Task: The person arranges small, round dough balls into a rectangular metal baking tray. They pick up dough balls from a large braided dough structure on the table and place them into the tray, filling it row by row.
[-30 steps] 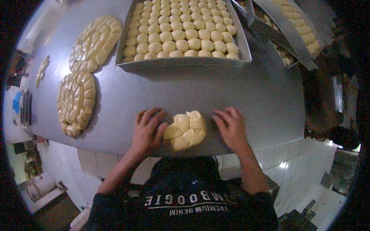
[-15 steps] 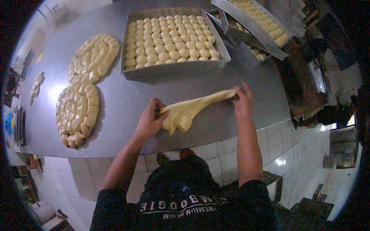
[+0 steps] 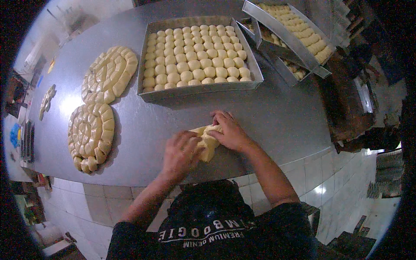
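A lump of pale yellow dough [image 3: 207, 142] lies on the steel table [image 3: 277, 117] near its front edge. My left hand [image 3: 181, 152] presses on its left side, fingers curled over it. My right hand [image 3: 229, 131] covers the top and right of the lump, gripping it. Both hands squeeze the dough together, and part of it is hidden under my fingers.
A metal tray [image 3: 196, 89] filled with several rows of small dough balls sits behind my hands. More trays of dough [image 3: 294, 34] are stacked at the back right. Two round coils of cut dough [image 3: 92, 134] [image 3: 110, 73] lie on the left. The table's front edge drops to a tiled floor.
The dough, flat under my hands a second ago, was stretched into a long strip held up between both hands, and is now folded back into a lump on the table.
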Available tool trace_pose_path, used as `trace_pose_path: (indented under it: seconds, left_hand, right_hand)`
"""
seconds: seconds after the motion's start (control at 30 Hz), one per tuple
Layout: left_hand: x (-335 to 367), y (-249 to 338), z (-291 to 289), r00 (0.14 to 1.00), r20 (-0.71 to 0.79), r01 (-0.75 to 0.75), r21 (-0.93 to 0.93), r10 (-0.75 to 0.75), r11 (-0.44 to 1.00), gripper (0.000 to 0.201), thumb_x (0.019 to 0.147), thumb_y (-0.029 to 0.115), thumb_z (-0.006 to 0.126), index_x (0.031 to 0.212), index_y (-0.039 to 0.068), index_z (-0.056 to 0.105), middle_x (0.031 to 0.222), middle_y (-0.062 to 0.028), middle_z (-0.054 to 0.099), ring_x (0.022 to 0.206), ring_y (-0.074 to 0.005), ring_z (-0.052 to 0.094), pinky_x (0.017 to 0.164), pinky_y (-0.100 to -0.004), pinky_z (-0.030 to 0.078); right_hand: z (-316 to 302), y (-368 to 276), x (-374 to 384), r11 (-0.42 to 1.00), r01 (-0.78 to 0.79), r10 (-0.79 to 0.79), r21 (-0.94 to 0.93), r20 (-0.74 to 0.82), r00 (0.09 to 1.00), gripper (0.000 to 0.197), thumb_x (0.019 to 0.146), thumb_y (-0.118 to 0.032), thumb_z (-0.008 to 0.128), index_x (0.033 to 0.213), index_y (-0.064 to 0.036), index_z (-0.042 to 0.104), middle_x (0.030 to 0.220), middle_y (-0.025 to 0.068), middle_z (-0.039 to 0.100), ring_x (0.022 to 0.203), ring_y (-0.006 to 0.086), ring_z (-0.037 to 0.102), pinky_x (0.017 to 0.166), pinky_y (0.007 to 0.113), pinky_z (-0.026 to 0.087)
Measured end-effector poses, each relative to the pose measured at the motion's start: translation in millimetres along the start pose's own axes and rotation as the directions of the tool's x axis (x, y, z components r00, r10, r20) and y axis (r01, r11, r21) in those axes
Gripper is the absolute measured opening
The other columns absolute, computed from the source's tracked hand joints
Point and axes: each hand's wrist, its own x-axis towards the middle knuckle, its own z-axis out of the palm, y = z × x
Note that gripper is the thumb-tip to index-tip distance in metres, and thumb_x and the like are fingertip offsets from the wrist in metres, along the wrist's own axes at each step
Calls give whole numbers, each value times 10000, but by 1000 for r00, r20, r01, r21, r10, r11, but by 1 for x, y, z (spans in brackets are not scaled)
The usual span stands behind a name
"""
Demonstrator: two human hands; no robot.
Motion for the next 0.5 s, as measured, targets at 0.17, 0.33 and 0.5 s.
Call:
trace_pose_path:
  seconds: [0.17,0.33,0.5]
  left_hand:
    - [5,31,12,991,131,-38,270,2,962,537,845,296,514,1331,144,344,1389,-68,318,1320,-337,171,1009,-618,92]
    - [2,30,6,981,196,-55,256,4,965,541,860,324,482,1347,147,324,1416,-36,277,1329,-353,134,1000,-644,34]
    - [0,24,3,983,174,-78,165,49,983,486,871,282,479,1316,126,361,1383,-78,327,1317,-364,169,982,-664,81]
  right_hand:
    - [-33,32,-6,838,-291,164,462,294,941,406,773,-152,625,1142,-40,496,1022,81,573,917,207,553,839,320,419]
    - [-118,79,-48,903,-327,310,278,106,945,207,782,-157,629,957,-48,648,940,69,640,900,159,576,794,306,460]
    - [-166,104,-95,800,-512,591,314,-256,765,294,826,-148,569,1100,-43,588,1039,69,606,958,158,543,854,273,397]
